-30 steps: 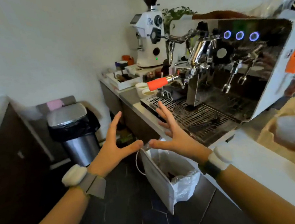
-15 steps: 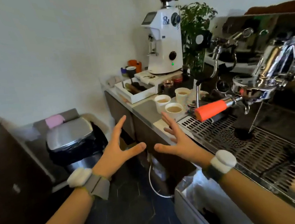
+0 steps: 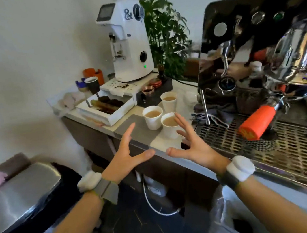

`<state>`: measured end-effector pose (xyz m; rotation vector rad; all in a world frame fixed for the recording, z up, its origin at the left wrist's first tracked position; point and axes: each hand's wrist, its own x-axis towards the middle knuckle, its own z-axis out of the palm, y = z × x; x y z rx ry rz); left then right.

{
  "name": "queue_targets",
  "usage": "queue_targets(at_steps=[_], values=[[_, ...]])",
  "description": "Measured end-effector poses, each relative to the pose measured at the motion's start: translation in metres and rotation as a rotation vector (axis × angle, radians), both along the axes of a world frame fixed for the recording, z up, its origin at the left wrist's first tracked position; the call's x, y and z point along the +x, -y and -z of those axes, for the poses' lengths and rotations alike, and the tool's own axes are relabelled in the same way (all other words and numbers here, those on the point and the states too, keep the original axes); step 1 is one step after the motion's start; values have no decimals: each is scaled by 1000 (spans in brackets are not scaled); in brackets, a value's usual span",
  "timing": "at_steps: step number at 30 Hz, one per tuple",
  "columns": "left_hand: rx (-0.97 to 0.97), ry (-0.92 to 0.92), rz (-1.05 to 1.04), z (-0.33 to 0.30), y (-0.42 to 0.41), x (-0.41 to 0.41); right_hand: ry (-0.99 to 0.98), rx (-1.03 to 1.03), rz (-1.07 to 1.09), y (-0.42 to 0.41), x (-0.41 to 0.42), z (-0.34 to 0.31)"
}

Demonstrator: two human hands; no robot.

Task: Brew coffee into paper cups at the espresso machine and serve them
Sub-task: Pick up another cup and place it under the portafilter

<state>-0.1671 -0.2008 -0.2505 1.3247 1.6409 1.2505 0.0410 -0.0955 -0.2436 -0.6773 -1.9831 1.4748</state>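
Three white paper cups of light-brown coffee stand on the grey counter left of the espresso machine [image 3: 261, 62]: a near cup [image 3: 169, 127], a left cup [image 3: 152, 117] and a far cup [image 3: 169, 100]. My left hand [image 3: 127, 154] hovers just in front of the counter edge, fingers spread, holding nothing. My right hand [image 3: 190, 144] is spread too, its fingertips beside the near cup's right side; I cannot tell whether they touch it. The portafilter's orange handle [image 3: 256, 123] sticks out over the drip tray [image 3: 267, 145].
A white grinder [image 3: 128, 40] stands at the back with a white knock box [image 3: 105, 107] in front of it and a plant [image 3: 166, 34] behind. A steel pedal bin [image 3: 21, 192] sits low on the left. The steam wand [image 3: 205, 108] hangs near the cups.
The view has closed in on the cups. Both spread hands have come forward to the counter edge, the right one now beside the near cup.
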Motion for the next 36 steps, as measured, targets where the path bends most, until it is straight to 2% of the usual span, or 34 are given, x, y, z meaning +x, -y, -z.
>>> queue_targets(at_steps=[3,11,23,29,36], values=[[-26,1,106,3,-23,-30,-48,-35,108,2,-17,5],[-73,29,318,14,-78,-79,-31,-105,371,15,-58,25],[-173,169,528,52,-133,-74,45,-227,589,-7,-92,89],[-238,211,583,72,-162,-68,-27,-308,670,-40,-97,108],[-245,211,637,82,-183,-64,-42,-202,768,-73,-103,101]])
